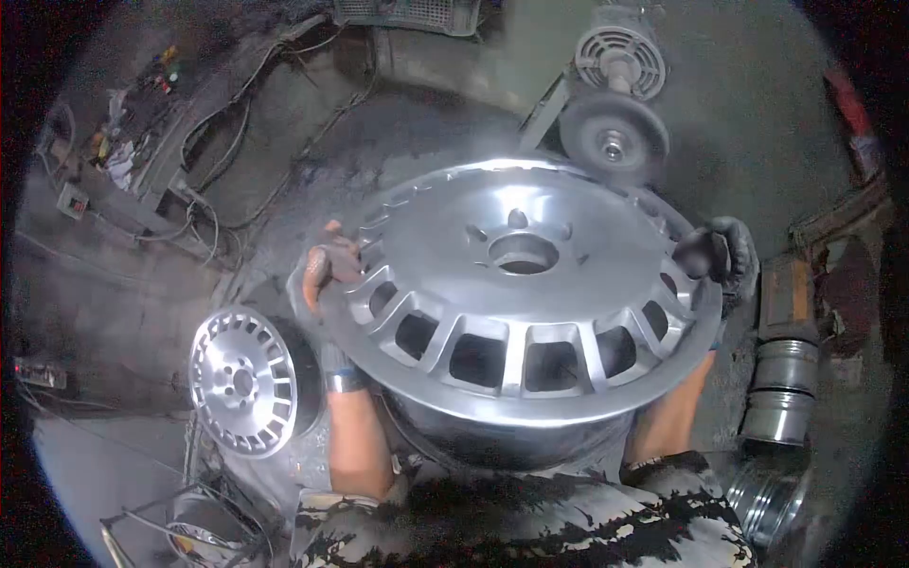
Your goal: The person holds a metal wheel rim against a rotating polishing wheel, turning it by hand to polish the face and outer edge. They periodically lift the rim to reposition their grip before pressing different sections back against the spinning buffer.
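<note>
A large silver alloy wheel rim [587,270] fills the middle of the head view, face up and tilted toward me, with rectangular slots round its edge and a centre hole. My left hand [331,270], in a worn grey glove with fingers partly bare, grips its left edge. On the opposite edge my right hand [724,257], in a dark-stained glove, is closed round the rim. Just beyond the far edge of the wheel stands a round polishing wheel [592,133] on a motor shaft. My forearms pass beside the rim's barrel, which is close to my body.
A second finished-looking alloy wheel [244,383] leans at the left. More rims [781,388] are stacked at the right, with another [767,502] below. The motor [620,62] is at the back. Cables [222,170] run along the left wall, and a plastic crate [407,14] sits at the top.
</note>
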A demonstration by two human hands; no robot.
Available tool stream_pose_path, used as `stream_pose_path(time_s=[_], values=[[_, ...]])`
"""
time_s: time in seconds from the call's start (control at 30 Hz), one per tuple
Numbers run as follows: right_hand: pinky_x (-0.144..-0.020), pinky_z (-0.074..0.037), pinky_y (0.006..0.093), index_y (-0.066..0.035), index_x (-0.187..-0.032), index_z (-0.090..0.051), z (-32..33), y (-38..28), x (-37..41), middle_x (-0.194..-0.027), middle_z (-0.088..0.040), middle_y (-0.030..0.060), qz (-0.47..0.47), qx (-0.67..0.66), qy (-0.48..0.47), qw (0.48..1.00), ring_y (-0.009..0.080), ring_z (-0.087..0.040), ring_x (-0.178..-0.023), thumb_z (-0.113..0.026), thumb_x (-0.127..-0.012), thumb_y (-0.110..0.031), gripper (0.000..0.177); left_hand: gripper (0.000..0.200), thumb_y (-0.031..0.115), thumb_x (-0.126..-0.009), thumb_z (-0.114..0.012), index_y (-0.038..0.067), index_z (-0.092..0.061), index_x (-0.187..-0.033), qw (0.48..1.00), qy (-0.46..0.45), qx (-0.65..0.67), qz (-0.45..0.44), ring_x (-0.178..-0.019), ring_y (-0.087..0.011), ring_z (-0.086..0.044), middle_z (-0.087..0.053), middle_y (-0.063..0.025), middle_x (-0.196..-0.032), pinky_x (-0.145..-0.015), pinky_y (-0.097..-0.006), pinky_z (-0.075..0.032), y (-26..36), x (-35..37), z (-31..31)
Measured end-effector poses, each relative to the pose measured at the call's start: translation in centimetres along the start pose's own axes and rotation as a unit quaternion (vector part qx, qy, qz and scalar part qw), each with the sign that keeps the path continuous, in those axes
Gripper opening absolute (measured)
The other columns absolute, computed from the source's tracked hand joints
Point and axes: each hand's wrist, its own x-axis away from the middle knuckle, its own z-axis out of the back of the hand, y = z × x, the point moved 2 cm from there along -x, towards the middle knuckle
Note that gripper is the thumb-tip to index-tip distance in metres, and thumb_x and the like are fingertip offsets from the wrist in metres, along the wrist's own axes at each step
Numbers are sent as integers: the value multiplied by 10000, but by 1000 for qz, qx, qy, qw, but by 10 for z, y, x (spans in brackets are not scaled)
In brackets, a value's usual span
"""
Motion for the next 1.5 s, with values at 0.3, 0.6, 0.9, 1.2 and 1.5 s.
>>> stream_pose_path(time_s=[0.3,0.6,0.9,1.2,1.5], values=[[-692,-560,313,15,-1125,-662,-13,8,-7,-899,-710,131,-57,-120,-6,991,193,-677,-765,-610,-979,-265,321,286,150,-997,-524,-85,-581,-1151,998,-64,7,7,-950,-205,-626,-646,-137,-1021,-1014,-381,-489,-23,5,42],[-651,-492,265,1,-988,-682,-39,20,-24,-836,-622,38,-91,-143,-6,985,114,-619,-723,-596,-977,-159,183,449,259,-1015,-489,7,-667,-690,999,4,-35,0,-764,-221,-624,-668,-78,-720,-1101,-478,-421,6,-4,3],[-646,-502,256,-9,-1033,-689,-23,8,-7,-850,-649,29,-22,-71,9,997,105,-621,-731,-596,-943,-45,134,515,194,-1021,-543,-193,-513,-1360,998,-61,5,7,-927,-177,-621,-636,-119,-1057,-928,-285,-510,-41,5,47],[-525,-527,329,4,-894,-666,4,-27,5,-777,-611,91,266,126,68,953,215,-645,-590,-565,-951,-358,380,387,183,-957,-505,-23,-646,-661,992,-106,24,-57,-760,-227,-610,-647,-113,-704,-1120,-464,-412,-7,7,-4],[-563,-520,295,4,-974,-654,3,-23,17,-813,-626,81,68,-31,61,995,179,-640,-650,-608,-938,-222,234,400,218,-974,-491,-26,-652,-701,995,-62,-50,-64,-762,-235,-622,-659,-115,-716,-1123,-489,-413,9,12,-4]])
